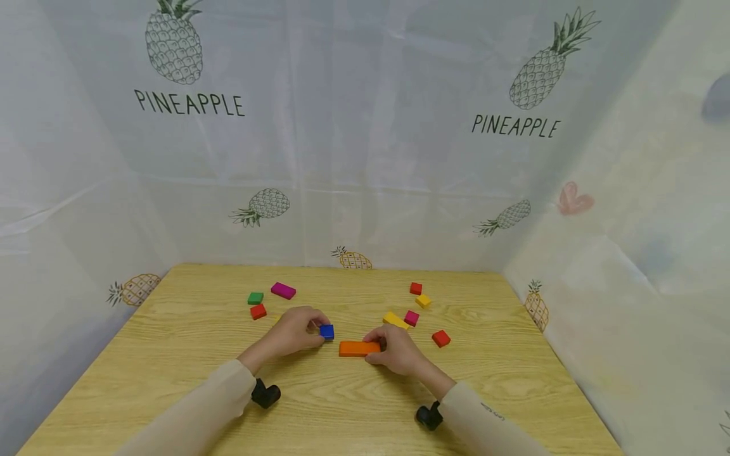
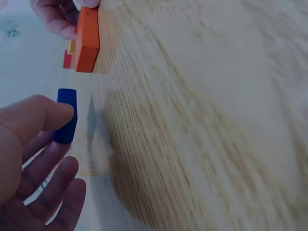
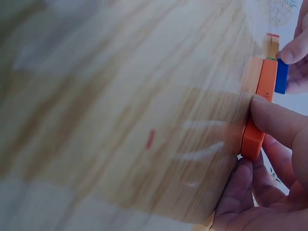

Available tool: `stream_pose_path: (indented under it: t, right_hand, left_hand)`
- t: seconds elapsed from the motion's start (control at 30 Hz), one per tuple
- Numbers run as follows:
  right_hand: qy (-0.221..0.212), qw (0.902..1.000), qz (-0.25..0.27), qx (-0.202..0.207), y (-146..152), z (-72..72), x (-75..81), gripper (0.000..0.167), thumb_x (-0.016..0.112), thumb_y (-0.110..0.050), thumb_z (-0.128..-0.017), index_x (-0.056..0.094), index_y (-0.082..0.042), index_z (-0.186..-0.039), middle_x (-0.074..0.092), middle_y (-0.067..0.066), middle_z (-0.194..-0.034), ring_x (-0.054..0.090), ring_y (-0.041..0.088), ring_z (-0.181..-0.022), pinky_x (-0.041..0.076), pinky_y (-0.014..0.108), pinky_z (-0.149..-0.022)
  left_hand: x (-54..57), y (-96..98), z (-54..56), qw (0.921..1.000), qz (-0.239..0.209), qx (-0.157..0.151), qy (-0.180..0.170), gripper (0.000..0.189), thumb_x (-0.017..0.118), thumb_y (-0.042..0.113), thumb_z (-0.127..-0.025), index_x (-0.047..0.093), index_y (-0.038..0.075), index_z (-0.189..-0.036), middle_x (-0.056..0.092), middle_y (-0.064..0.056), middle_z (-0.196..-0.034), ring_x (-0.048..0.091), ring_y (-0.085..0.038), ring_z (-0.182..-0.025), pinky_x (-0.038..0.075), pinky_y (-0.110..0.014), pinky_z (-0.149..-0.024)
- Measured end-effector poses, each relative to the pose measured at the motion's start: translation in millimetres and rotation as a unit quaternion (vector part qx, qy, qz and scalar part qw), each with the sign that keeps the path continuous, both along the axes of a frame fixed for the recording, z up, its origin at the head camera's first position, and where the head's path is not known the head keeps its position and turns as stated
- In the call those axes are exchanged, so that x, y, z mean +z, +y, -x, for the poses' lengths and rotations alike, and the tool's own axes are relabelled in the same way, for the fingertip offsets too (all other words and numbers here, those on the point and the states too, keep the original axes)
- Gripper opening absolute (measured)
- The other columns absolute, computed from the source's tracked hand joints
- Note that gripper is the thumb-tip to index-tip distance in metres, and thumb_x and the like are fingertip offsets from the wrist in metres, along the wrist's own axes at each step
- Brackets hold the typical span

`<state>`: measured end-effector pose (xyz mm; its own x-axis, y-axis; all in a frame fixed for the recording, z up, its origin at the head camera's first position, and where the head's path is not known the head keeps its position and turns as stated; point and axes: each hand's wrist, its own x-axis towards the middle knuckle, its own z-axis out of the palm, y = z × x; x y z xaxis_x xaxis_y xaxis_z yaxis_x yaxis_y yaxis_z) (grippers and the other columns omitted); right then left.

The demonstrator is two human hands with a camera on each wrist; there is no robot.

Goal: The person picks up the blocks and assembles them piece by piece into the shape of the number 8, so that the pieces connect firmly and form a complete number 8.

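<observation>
The left hand (image 1: 296, 330) pinches the blue block (image 1: 327, 332) near the left end of the crosswise orange block (image 1: 355, 349) the right hand (image 1: 399, 351) pinches.

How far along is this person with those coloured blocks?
Done: seemingly little; the orange block lies on the table, nothing stacked on it.
In hand: the right hand grips that block, while the left hand pinches the blue block, apart from it.
Left: probably the loose pieces, such as the green block and purple block, which neither hand touches.
</observation>
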<state>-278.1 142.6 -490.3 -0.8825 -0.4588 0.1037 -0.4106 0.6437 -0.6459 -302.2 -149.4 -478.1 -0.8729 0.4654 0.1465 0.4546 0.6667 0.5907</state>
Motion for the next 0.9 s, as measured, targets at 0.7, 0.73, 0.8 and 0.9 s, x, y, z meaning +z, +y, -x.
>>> stream_pose_path:
  t: [0.7,0.73,0.8,0.9]
  right_hand:
    - [-0.002,1.0000,-0.001,-0.003,1,1.4,-4.5,0.022,0.086,-0.014,-0.090,0.078,-0.011,-0.110,0.071,0.000,-0.108,0.057,0.016,-0.090,0.048,0.030,-0.081]
    - [-0.003,1.0000,0.000,-0.003,1,1.4,-4.3,0.022,0.086,-0.014,-0.090,0.078,-0.011,-0.110,0.071,0.001,-0.108,0.057,0.016,-0.090,0.048,0.030,-0.081]
    - [-0.005,1.0000,0.001,-0.003,1,1.4,-4.2,0.022,0.086,-0.014,-0.090,0.078,-0.010,-0.110,0.071,0.001,-0.107,0.057,0.017,-0.090,0.048,0.029,-0.080]
    - [-0.005,1.0000,0.001,-0.003,1,1.6,-4.4,0.022,0.086,-0.014,-0.090,0.078,-0.010,-0.110,0.070,0.001,-0.106,0.057,0.017,-0.088,0.047,0.029,-0.079]
  left_hand:
    - [-11.7,10.8,12.3,0.9993,0.008,-0.037,-0.009,0.025,0.083,0.011,-0.090,0.078,0.014,-0.115,0.072,0.004,-0.105,0.065,-0.016,-0.095,0.057,-0.040,-0.088]
    - [-11.9,10.8,12.1,0.9992,0.009,-0.038,-0.007,0.025,0.083,0.012,-0.090,0.078,0.015,-0.115,0.072,0.004,-0.105,0.065,-0.015,-0.095,0.056,-0.039,-0.088]
    - [-12.0,10.8,12.0,0.9991,0.010,-0.041,-0.003,0.025,0.082,0.011,-0.090,0.078,0.014,-0.115,0.073,0.003,-0.105,0.065,-0.016,-0.095,0.056,-0.039,-0.088]
    - [-11.7,10.9,11.8,0.9989,0.011,-0.046,0.000,0.026,0.082,0.010,-0.090,0.078,0.012,-0.115,0.074,0.001,-0.105,0.066,-0.017,-0.095,0.056,-0.040,-0.088]
